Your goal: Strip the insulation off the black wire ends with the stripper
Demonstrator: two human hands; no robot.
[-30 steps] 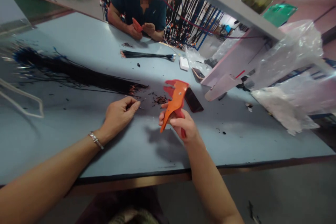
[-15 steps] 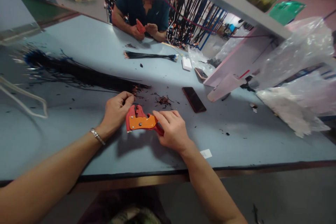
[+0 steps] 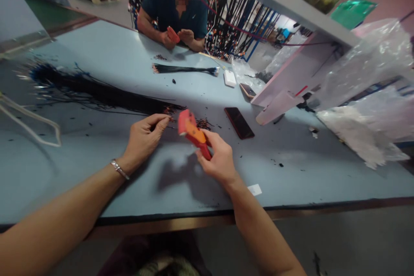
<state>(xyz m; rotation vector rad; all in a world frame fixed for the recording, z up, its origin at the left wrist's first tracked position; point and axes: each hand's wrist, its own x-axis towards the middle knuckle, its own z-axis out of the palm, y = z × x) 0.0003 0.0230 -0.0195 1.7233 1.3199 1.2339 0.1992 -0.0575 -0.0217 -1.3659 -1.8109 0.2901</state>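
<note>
My right hand [image 3: 218, 155] is wrapped round the handles of a red and orange wire stripper [image 3: 193, 133], held tilted above the table with its head up and to the left. Thumb and forefinger of my left hand [image 3: 145, 136] are pinched on the end of a thin black wire, whose small coppery tip [image 3: 171, 118] just shows; the rest is hidden by the fingers. Just beyond that hand lies a long bundle of black wires [image 3: 106, 92], with coppery ends on the right and blue and silvery ends on the left. Behind the stripper is a pile of small dark offcuts [image 3: 203, 124].
A phone [image 3: 239, 123] lies right of the offcuts. Further back are a smaller wire bundle [image 3: 186, 69], a white box [image 3: 230, 78] and a second phone [image 3: 247, 90]. Across the table [image 3: 129, 194] a person [image 3: 174, 13] holds a red tool. Plastic bags [image 3: 365, 129] lie at right.
The wire stripper has come away from my left fingers, moving up and right and turning in my right hand. My left hand stays nearly in place, still pinching.
</note>
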